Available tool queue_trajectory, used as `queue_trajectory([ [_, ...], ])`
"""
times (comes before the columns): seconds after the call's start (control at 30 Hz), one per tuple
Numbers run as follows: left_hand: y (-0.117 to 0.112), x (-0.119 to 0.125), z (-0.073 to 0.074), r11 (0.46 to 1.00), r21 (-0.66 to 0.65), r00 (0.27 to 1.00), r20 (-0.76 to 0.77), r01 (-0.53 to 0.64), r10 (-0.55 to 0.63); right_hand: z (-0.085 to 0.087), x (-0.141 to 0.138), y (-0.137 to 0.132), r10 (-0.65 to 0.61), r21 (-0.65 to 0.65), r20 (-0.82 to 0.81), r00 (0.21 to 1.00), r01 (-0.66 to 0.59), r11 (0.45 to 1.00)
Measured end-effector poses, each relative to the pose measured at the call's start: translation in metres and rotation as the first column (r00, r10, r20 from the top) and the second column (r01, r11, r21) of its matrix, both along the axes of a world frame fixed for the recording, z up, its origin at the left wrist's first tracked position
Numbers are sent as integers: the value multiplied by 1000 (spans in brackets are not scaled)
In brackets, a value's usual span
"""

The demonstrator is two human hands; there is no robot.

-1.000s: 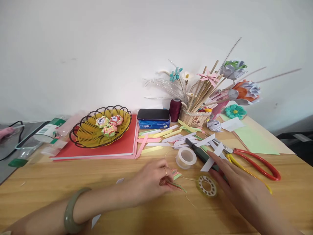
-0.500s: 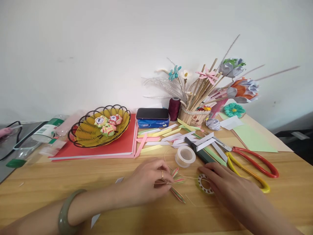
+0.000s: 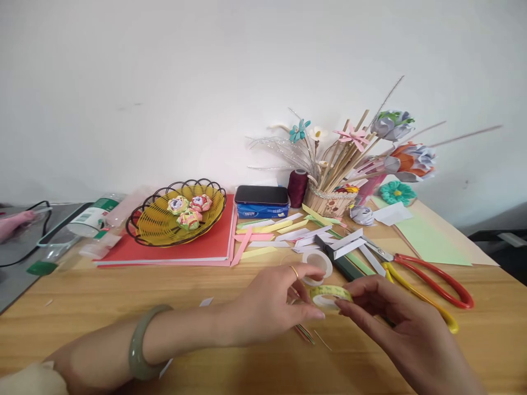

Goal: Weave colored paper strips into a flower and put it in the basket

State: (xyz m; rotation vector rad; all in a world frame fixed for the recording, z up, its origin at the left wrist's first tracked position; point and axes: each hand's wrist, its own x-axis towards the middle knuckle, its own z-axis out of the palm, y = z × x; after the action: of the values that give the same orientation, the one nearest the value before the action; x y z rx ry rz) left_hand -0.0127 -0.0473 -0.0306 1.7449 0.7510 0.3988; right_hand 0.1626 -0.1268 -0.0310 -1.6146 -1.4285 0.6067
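Note:
My right hand [image 3: 385,310] grips a small white spool with a yellow patterned band [image 3: 331,293] between thumb and fingers, raised off the table. Close to the spool's left side is my left hand [image 3: 284,299], thumb and forefinger spread apart; its other fingers curl out of clear sight. Below my left hand, a bundle of folded coloured paper strips [image 3: 305,333] shows only its lower end. A short loose thread [image 3: 323,340] lies beside it. Behind the spool sits a translucent white tape roll [image 3: 319,263], partly covered by my left fingers.
Scissors with red and yellow handles [image 3: 436,280] lie right, near a dark-handled tool [image 3: 341,263] and paper strips [image 3: 263,244]. Further back are a yellow basket [image 3: 152,225] with paper flowers, a phone [image 3: 261,194] on a blue pack, a maroon thread cone [image 3: 297,189] and a flower pot [image 3: 329,202].
My right hand has picked up the spool from the table. My left hand has moved right, off much of the paper bundle, and its thumb and forefinger have spread.

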Motion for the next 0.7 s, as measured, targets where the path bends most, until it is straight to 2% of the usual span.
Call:
queue_trajectory([
  [0.1, 2, 1, -2, 994, -107, 992, 120, -24, 36, 4, -2, 5, 51, -85, -195, 980, -68, 994],
  [0.2, 5, 1, -2, 965, -258, 972, 217, -35, 93, 3, -1, 10, 57, -164, -328, 943, -117, 980],
  [0.27, 7, 2, -1, 947, -316, 960, 243, -56, 138, 0, 0, 13, 81, -167, -345, 935, -146, 975],
  [0.33, 7, 2, 0, 948, -303, 952, 251, -96, 176, -3, 0, 15, 118, -141, -291, 949, -164, 976],
  [0.4, 7, 2, 1, 967, -211, 944, 262, -145, 199, -6, 0, 16, 113, -104, -186, 976, -134, 986],
  [0.5, 7, -1, 2, 978, 17, 943, 272, -207, 194, -6, -1, 17, 85, -6, -11, 996, -85, 996],
  [0.6, 7, -4, 2, 950, 210, 940, 299, -233, 164, -2, -3, 17, 118, 89, 82, 990, -125, 988],
  [0.7, 7, -6, 2, 902, 354, 934, 336, -246, 123, 2, -5, 16, 156, 85, 64, 986, -161, 983],
])
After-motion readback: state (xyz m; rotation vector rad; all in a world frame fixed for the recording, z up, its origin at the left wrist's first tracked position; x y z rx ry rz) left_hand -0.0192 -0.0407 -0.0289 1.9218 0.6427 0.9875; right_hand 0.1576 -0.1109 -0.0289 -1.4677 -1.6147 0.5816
